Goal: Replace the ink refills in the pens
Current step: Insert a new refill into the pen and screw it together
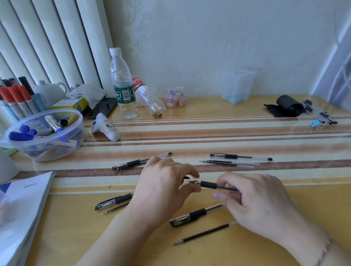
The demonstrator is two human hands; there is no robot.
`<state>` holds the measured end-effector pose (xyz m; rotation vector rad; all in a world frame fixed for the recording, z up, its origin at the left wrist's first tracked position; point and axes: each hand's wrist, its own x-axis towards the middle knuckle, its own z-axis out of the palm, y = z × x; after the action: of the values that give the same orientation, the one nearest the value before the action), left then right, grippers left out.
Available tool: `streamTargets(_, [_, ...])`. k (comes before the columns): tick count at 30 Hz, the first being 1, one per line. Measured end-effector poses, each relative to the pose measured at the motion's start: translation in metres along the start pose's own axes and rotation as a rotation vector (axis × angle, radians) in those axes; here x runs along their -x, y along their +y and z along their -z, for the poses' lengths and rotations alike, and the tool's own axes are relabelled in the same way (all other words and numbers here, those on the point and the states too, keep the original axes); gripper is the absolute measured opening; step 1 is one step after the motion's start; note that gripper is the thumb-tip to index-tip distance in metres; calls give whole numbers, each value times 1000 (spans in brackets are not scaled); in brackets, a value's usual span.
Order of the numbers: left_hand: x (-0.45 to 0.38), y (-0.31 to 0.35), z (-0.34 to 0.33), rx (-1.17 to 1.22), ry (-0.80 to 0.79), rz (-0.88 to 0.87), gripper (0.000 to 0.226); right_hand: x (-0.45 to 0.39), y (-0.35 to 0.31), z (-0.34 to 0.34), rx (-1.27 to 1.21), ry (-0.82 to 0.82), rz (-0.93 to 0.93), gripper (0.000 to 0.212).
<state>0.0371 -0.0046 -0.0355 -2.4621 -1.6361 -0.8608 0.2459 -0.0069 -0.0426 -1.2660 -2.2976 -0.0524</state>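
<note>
My right hand holds a pen barrel with a black rubber grip, its tip pointing left. My left hand pinches at that tip end; what sits between its fingers is mostly hidden. On the table lie a capped pen behind my left hand, another capped pen with a loose refill at the left, a capped pen below my hands and a dark refill near the front. Farther right rest an opened pen and loose refills.
A clear bowl of markers stands at the left, with a marker holder behind it. A paper stack lies at the front left. A water bottle, a small jar, a clear box and a black roll line the back.
</note>
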Motion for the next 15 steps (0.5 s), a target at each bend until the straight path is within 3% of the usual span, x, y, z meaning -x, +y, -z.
streamTargets(6, [2, -4, -1, -89, -30, -89, 13, -1, -2, 2, 51, 30, 109, 22])
streamTargets(11, [6, -3, 3, -81, -3, -164, 15, 2, 2, -2, -59, 24, 47, 35])
streamTargets(15, [3, 4, 12, 209, 22, 36, 23, -1, 5, 2, -166, 48, -18, 30])
